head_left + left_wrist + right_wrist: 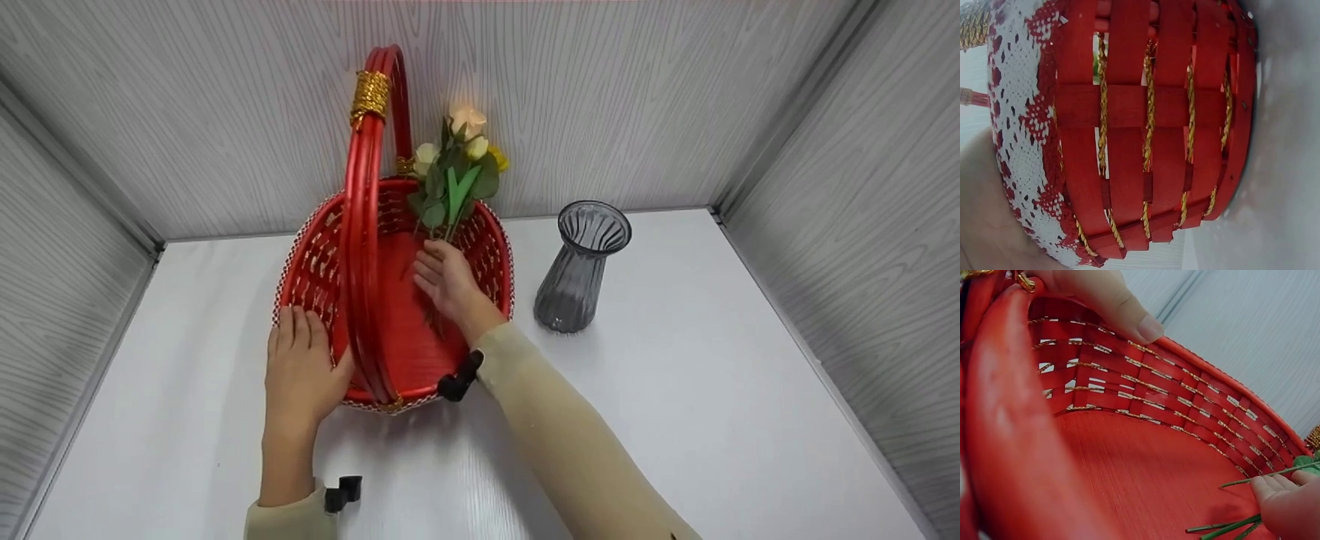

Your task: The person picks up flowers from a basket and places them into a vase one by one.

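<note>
In the head view my right hand (450,281) grips the stems of a bunch of artificial flowers (459,169) inside a red woven basket (420,352). Pale and yellow blooms and green leaves rise above the fingers, over the basket's far rim. Below the hand, the cut ends of several stems (1230,527) show in the right wrist view. My left hand (304,367) rests on the basket's near left rim, fingers straight and thumb spread beside the tall handle (364,225). The left wrist view shows the basket's outer slats (1129,154) and lace rim, with part of that hand.
A grey ribbed glass vase (574,277) stands upright to the right of the basket on the white table (697,375). Wood-patterned panels (637,97) border the table at the back and sides. The arched handle crosses above the basket's opening.
</note>
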`<state>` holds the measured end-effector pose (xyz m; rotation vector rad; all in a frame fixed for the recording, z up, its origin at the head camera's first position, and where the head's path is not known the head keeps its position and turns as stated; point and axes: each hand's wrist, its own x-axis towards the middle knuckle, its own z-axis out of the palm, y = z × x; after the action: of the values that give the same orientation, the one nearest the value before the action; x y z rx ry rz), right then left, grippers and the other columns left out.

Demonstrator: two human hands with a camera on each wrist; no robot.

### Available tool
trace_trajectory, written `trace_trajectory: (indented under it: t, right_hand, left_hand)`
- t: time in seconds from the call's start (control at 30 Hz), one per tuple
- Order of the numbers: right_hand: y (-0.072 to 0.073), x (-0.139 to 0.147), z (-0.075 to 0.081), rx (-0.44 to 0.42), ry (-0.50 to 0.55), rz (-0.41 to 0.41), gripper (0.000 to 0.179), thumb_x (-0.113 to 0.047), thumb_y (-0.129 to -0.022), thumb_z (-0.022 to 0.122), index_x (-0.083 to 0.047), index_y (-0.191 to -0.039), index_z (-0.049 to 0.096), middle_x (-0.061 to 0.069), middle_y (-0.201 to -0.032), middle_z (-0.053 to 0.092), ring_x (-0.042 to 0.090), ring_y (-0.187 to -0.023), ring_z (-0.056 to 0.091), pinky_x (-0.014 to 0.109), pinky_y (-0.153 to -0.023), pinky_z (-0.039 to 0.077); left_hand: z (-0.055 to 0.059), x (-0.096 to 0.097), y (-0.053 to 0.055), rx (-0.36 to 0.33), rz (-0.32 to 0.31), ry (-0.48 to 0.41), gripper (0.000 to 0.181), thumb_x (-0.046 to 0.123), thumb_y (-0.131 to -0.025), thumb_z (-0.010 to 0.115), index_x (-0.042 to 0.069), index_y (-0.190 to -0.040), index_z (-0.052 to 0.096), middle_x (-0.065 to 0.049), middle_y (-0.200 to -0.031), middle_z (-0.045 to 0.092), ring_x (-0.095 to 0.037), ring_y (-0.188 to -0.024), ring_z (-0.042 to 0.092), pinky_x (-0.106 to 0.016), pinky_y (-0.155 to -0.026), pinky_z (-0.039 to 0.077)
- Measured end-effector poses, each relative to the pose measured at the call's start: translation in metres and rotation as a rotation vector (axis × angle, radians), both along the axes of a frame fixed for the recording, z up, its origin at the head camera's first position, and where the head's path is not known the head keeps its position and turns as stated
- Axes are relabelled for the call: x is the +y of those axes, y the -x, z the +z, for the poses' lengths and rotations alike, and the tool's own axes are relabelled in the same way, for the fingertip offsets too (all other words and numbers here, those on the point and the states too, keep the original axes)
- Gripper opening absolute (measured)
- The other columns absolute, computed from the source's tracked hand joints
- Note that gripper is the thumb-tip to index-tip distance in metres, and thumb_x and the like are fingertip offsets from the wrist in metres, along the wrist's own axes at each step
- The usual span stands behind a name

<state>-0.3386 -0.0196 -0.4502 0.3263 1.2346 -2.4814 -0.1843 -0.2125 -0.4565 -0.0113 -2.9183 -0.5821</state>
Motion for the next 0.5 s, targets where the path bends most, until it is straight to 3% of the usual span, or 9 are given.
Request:
trace_trajectory:
  t: [0.23, 0.5]
  right_hand:
    - [0.0016, -0.0026, 0.002, -0.003, 0.019, 0.003, 0.055, -0.024, -0.101, 0.05, -0.002, -0.151, 0.039, 0.018, -0.155, 0.042, 0.032, -0.146, 0.036, 0.042, -0.117, 0.035]
    - [0.003, 0.0005, -0.0007, 0.031, -0.002, 0.012, 0.058, -0.03, -0.104, 0.047, -0.003, -0.154, 0.033, 0.018, -0.159, 0.034, 0.031, -0.147, 0.035, 0.043, -0.118, 0.032]
  left_hand:
    - [-0.0001, -0.0002, 0.0013, 0.02, 0.006, -0.014, 0.077, 0.044, -0.1, 0.045, -0.016, -0.146, 0.033, -0.036, -0.156, 0.025, -0.048, -0.151, 0.008, -0.059, -0.122, 0.007]
    - [-0.0021, 0.0017, 0.0026, 0.053, 0.003, -0.02, 0.076, 0.043, -0.098, 0.048, -0.017, -0.144, 0.036, -0.037, -0.153, 0.03, -0.049, -0.15, 0.012, -0.059, -0.121, 0.008]
